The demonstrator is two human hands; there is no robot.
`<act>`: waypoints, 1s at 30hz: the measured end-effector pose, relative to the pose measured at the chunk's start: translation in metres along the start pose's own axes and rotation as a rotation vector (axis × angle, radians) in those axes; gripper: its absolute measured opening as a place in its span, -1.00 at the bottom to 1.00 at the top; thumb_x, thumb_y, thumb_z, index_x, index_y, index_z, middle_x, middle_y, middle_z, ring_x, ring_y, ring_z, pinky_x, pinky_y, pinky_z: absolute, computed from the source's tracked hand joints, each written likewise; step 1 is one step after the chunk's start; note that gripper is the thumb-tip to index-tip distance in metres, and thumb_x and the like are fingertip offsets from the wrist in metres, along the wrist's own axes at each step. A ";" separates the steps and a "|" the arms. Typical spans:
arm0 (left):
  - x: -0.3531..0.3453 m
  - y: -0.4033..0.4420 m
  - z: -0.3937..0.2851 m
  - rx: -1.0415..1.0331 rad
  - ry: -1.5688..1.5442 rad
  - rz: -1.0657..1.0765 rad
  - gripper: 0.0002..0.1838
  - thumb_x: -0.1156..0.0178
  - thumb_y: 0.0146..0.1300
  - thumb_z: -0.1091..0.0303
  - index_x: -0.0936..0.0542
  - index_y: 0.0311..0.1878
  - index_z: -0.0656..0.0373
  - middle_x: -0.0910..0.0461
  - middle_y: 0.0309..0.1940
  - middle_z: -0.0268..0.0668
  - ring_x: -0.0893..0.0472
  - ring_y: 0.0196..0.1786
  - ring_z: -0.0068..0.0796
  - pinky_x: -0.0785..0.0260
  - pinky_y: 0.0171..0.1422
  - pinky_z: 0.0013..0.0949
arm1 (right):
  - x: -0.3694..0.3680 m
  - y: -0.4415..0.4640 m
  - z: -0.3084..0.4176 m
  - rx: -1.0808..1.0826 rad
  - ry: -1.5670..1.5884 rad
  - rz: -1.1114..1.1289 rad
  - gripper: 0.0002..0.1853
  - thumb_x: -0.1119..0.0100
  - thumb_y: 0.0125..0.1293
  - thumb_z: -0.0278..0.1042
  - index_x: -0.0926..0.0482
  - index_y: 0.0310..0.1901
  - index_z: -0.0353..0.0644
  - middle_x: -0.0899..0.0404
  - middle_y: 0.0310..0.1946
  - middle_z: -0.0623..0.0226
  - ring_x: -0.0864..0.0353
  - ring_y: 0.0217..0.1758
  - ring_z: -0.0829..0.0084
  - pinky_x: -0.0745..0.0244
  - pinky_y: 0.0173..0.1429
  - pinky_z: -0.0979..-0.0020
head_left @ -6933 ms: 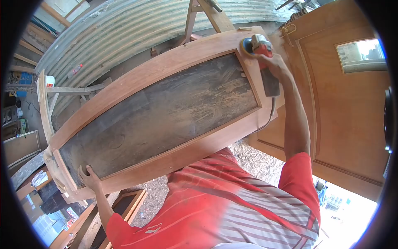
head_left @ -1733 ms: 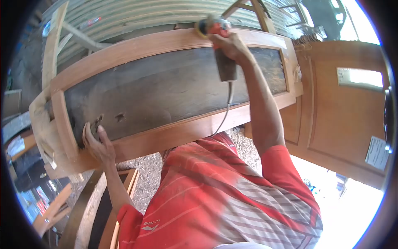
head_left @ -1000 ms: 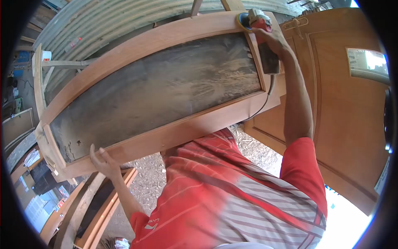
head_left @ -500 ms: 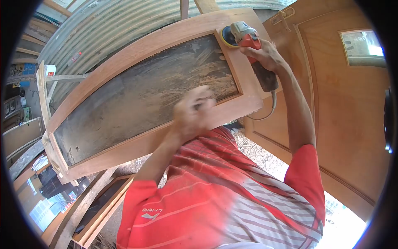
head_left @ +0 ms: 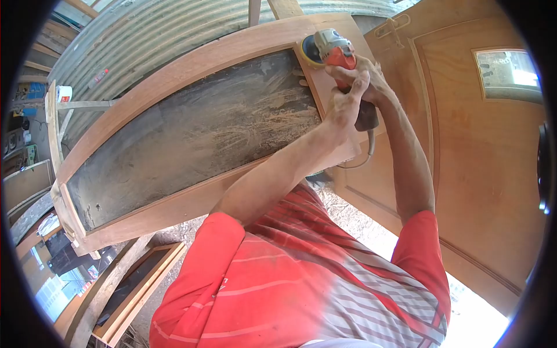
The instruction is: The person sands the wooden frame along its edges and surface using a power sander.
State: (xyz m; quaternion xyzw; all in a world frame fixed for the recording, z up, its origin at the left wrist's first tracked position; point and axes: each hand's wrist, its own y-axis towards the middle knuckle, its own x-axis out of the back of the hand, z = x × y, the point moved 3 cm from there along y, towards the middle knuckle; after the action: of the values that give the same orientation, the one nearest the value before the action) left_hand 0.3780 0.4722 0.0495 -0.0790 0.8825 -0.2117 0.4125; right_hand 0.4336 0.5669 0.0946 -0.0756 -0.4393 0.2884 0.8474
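Observation:
A grey-and-red angle grinder [head_left: 338, 53] with a round sanding disc [head_left: 312, 51] rests at the upper right corner of a wooden door frame [head_left: 191, 61]. My right hand [head_left: 374, 81] is closed round the grinder's body from the right. From the left, my left hand [head_left: 347, 100] is closed on the same body, just beside the right one. The fingers partly hide the red section between them. Below the hands, the dark rear end [head_left: 366, 116] of the tool shows, with its cord [head_left: 370, 148] hanging down. A dusty dark panel [head_left: 197, 139] fills the frame.
A large wooden door [head_left: 481, 156] with a small window stands at the right. Corrugated metal sheeting [head_left: 162, 55] lies behind the frame. Timber supports [head_left: 53, 133] and a white tub [head_left: 64, 94] are at the left. Another narrow wooden frame [head_left: 136, 293] lies at the lower left.
My left hand has moved up and right from over the panel onto the grinder. The grinder, held by my right hand, appears slightly further left, along with the whole view.

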 end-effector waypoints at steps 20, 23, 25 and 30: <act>-0.008 0.017 0.043 -0.165 -0.265 0.099 -0.41 -0.36 0.36 0.24 -0.39 0.38 0.16 -0.54 0.18 -0.26 -0.55 0.26 -0.43 -0.46 0.28 -0.25 | -0.004 -0.030 -0.037 0.296 0.012 -0.056 -0.58 -0.38 0.39 -0.17 -0.62 0.16 -0.24 -0.71 -0.06 0.31 -0.66 -0.01 0.52 -0.59 0.05 0.34; 0.001 0.000 0.051 0.056 -0.385 0.184 -0.38 -0.39 0.35 0.19 -0.38 0.40 0.04 -0.55 0.16 -0.27 -0.56 0.23 -0.44 -0.48 0.25 -0.23 | -0.022 -0.034 -0.068 0.396 -0.076 -0.122 -0.62 -0.38 0.38 -0.20 -0.62 0.12 -0.23 -0.68 -0.01 0.32 -0.62 0.06 0.53 -0.56 0.12 0.34; -0.002 0.001 0.037 0.060 -0.249 0.206 -0.43 -0.39 0.36 0.18 -0.41 0.35 0.05 -0.56 0.13 -0.27 -0.58 0.19 -0.47 -0.49 0.22 -0.22 | -0.002 -0.041 -0.039 0.023 0.314 0.068 -0.61 -0.41 0.36 -0.19 -0.63 0.11 -0.21 -0.66 0.02 0.32 -0.59 0.13 0.52 -0.53 0.21 0.33; 0.004 0.000 0.055 -0.042 -0.239 0.217 -0.53 -0.39 0.36 0.17 -0.51 0.21 0.17 -0.62 0.05 -0.25 -0.64 0.02 -0.50 -0.54 0.08 -0.28 | -0.017 -0.060 -0.052 0.221 0.294 0.058 -0.76 -0.35 0.40 -0.36 -0.61 0.03 -0.22 -0.66 -0.13 0.44 -0.58 -0.07 0.59 -0.57 -0.01 0.40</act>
State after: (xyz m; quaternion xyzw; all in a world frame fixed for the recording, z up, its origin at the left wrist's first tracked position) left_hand 0.4170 0.4540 0.0149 -0.0165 0.8349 -0.1363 0.5330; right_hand 0.4925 0.5142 0.0744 -0.0360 -0.2738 0.3450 0.8970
